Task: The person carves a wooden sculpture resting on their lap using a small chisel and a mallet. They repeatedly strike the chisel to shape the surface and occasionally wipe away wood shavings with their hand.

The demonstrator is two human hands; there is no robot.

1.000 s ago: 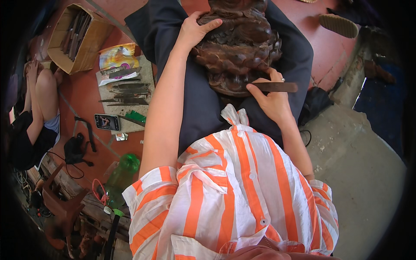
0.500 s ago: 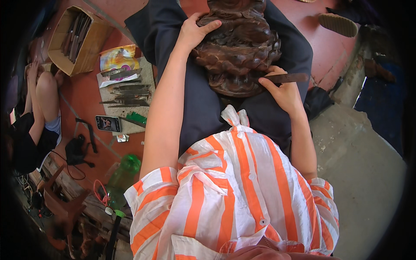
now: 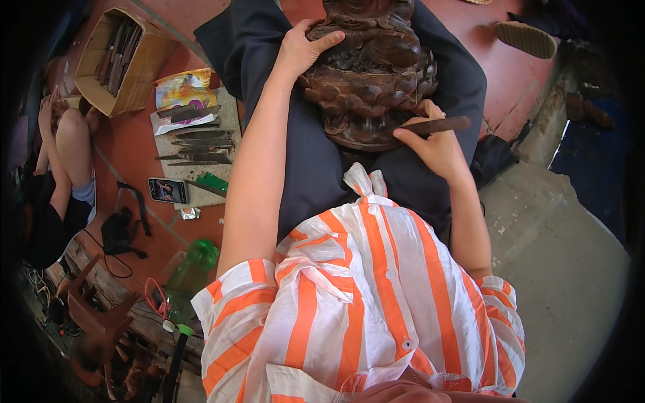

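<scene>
A dark brown, glossy wood carving [image 3: 369, 87], with petal-like tiers and a rounded base, rests between my thighs. My left hand [image 3: 306, 50] grips its upper left side, thumb lying on the front and fingertips hidden around the edge. At the lower right of the base, my right hand [image 3: 433, 141] is closed on a dark, flat, slim carving tool [image 3: 440, 125]. The tool's blunt end sticks out to the right past my hand. Its working end points at the base, but I cannot make out that tip.
To the left, several dark flat tools [image 3: 201, 148] lie on a pale mat [image 3: 232, 114] near a phone [image 3: 168, 191]. Beyond stands a cardboard box [image 3: 151, 70] of similar tools. A green bottle [image 3: 191, 272] lies lower left. Another person's bent leg [image 3: 74, 144] is at far left.
My right hand and the tool have shifted slightly left and tilted, the tool's outer end moving a little left. My left hand and the carving have stayed almost still.
</scene>
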